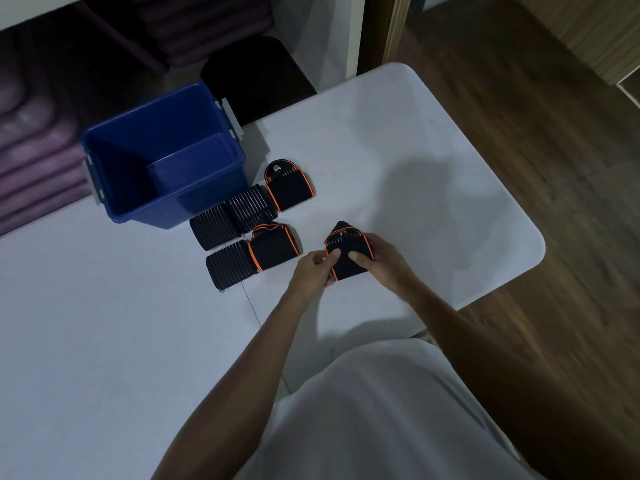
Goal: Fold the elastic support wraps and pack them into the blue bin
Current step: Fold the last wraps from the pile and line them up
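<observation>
A folded black wrap with orange trim (346,261) lies between both hands just above the white table (415,161). My left hand (311,268) pinches its left edge. My right hand (377,254) grips its right side, thumb on top. Left of them two more black-and-orange wraps lie on the table: one near the hands (254,256), one farther back (273,195), each with a ribbed black strap stretched out to the left. The blue bin (166,192) stands at the back left, nothing visible inside it.
The table's rounded right edge (533,237) drops to a wooden floor. A dark stool (256,74) and purple stacked mats (31,161) sit behind the table. My white shirt fills the lower foreground.
</observation>
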